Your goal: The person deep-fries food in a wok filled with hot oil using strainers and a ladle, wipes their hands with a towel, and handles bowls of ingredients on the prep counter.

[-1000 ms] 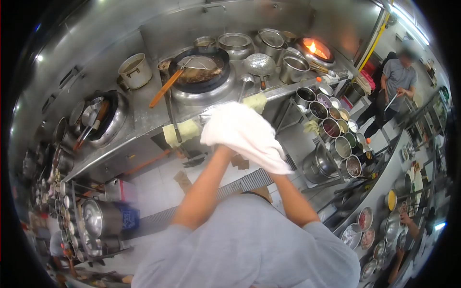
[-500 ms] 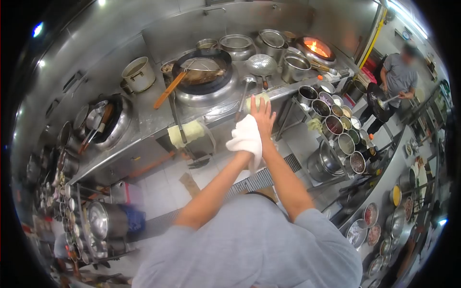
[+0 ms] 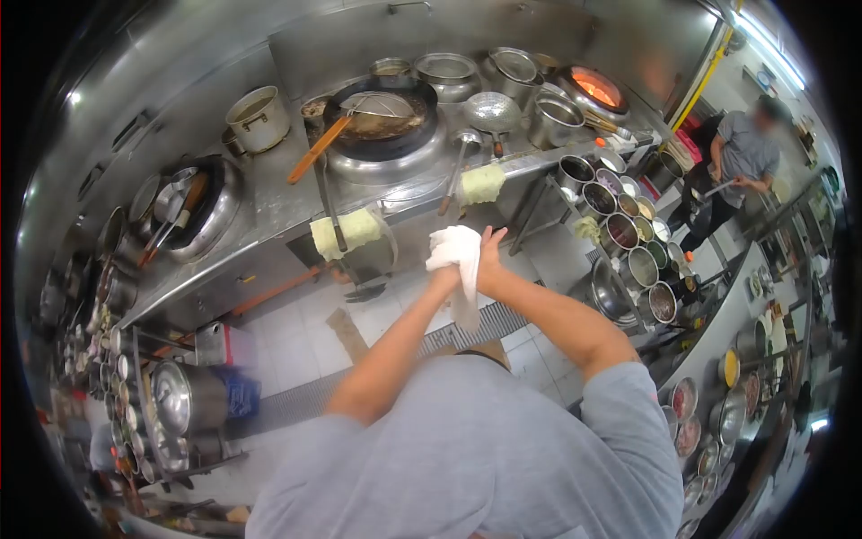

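A white cloth (image 3: 456,249) is bunched over my left hand (image 3: 440,277), which grips it; its fingers are mostly hidden under the folds. One end of the cloth hangs down between my wrists. Close against the right side of the cloth is my right hand (image 3: 490,262), its visible fingers stretched and apart. Both hands are in front of the stove counter, below a folded yellowish cloth (image 3: 482,184) draped over its edge. A ladle (image 3: 460,166) lies on the counter just beyond.
A large wok (image 3: 422,112) with a wooden-handled strainer (image 3: 377,104) sits on the range (image 3: 269,211). A burner (image 3: 596,87) glows at the back right. Seasoning pots (image 3: 621,232) stand on a rack at right. Another person (image 3: 747,148) holds a pan farther off.
Both hands have drawn back from the counter edge toward my body, with the white cloth. The right hand has slid down beside the cloth. The other person's pan has tilted and lowered.
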`<state>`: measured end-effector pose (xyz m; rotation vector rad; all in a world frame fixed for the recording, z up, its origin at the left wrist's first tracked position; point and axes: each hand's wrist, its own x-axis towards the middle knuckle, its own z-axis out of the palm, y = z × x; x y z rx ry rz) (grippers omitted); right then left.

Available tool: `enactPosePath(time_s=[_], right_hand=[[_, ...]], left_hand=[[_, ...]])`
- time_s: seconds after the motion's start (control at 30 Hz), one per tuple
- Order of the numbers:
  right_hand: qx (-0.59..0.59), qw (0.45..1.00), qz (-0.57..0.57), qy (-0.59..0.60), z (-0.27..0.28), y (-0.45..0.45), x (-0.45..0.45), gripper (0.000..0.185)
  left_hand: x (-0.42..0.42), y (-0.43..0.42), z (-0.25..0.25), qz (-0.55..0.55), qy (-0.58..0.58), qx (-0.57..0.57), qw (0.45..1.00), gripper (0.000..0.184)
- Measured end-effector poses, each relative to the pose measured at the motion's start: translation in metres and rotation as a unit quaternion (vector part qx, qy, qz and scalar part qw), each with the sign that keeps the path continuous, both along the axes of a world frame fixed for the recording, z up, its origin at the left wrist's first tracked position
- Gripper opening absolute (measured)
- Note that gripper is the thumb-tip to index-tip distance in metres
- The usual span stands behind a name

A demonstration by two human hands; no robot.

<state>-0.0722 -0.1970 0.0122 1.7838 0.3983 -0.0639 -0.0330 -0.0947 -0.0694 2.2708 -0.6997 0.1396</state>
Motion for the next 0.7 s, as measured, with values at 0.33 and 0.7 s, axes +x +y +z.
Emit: enactPosePath(time_s=[0.33,0.7], right_hand=[[0.610,0.312,-0.231,0.691,0.113,-0.014,-0.013,0.023],[0.881,0.286,0.207,-0.315,0.127,-0.007,-0.006,0.013]], left_hand=[[-0.049,0.024,0.157,-0.275,0.295,-0.153,0.902,0.041],[-0.053,-0.052,0.179,-0.177,0.381,-0.739,0.526,0.040]])
